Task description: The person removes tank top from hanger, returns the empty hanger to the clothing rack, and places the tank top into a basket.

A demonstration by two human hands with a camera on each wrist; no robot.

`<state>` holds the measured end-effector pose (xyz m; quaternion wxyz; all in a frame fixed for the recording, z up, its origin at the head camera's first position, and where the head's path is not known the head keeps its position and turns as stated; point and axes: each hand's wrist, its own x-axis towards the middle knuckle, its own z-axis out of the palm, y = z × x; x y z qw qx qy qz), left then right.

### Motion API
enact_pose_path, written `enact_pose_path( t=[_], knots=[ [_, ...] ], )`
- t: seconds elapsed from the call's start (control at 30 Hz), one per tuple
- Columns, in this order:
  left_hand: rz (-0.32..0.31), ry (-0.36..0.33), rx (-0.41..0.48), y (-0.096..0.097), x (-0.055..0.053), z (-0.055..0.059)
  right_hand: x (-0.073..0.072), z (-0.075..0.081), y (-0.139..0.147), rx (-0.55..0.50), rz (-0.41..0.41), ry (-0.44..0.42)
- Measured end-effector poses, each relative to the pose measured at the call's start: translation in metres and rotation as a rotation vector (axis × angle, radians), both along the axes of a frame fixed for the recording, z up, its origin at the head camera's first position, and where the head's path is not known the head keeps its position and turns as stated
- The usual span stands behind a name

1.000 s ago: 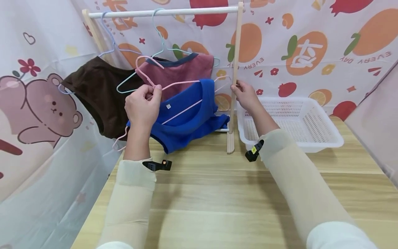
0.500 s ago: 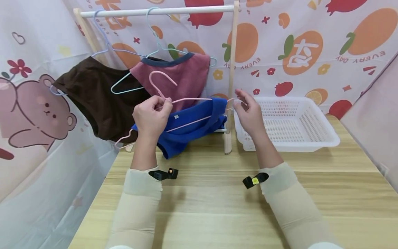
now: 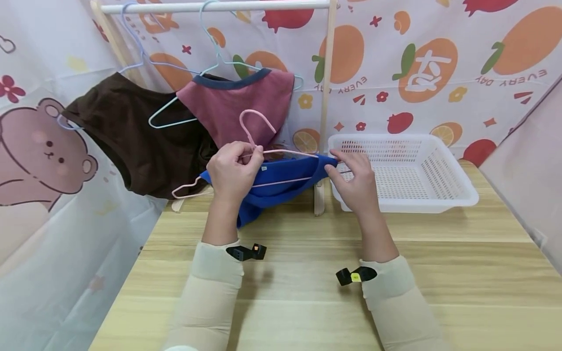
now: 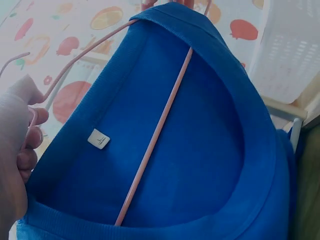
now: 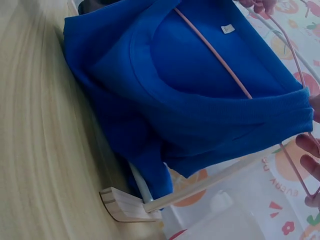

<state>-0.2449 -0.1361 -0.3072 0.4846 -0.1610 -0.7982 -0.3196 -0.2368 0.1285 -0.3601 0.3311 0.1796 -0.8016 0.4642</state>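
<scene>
A blue sleeveless top (image 3: 287,170) hangs on a pink clothes hanger (image 4: 154,135), its neckline facing up and a small white label (image 4: 98,139) inside. My left hand (image 3: 232,168) grips the hanger just below its hook, which stands free of the rack's bar. At the top's right shoulder, my right hand (image 3: 357,183) pinches the fabric between thumb and fingers. The hanger's right end pokes out past that shoulder, by the fingers in the right wrist view. On the left, the hanger's other end sticks out bare beyond the blue fabric.
Behind stands a wooden rack with a white top bar (image 3: 272,6). A brown garment (image 3: 145,131) and a pink top (image 3: 241,100) hang from it on hangers. A white perforated basket (image 3: 456,202) is at the right on the wooden table (image 3: 307,302).
My right hand has left the rack's post and taken hold of the blue top's right shoulder. My left hand has brought the hanger rightward and lower, away from the rack.
</scene>
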Motion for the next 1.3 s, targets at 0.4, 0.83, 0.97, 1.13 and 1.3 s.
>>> enact_pose_path(
  t=[0.4, 0.83, 0.97, 1.13, 1.3],
  knots=[
    [-0.048, 0.012, 0.109, 0.012, 0.0, -0.026, -0.001, -0.008, -0.003, 0.125, -0.059, 0.082],
    [-0.137, -0.004, 0.135, 0.012, -0.002, -0.033, 0.0, -0.008, -0.006, 0.074, -0.116, 0.119],
    [-0.147, -0.002, 0.137, 0.011, -0.001, -0.031, 0.001, -0.008, -0.005, 0.06, -0.107, 0.123],
    [-0.119, -0.018, 0.122, 0.01, 0.003, -0.028, 0.003, -0.007, -0.003, 0.05, -0.087, 0.11],
    [-0.094, -0.039, 0.096, 0.007, 0.005, -0.026, 0.003, -0.005, 0.002, 0.039, -0.061, 0.098]
  ],
)
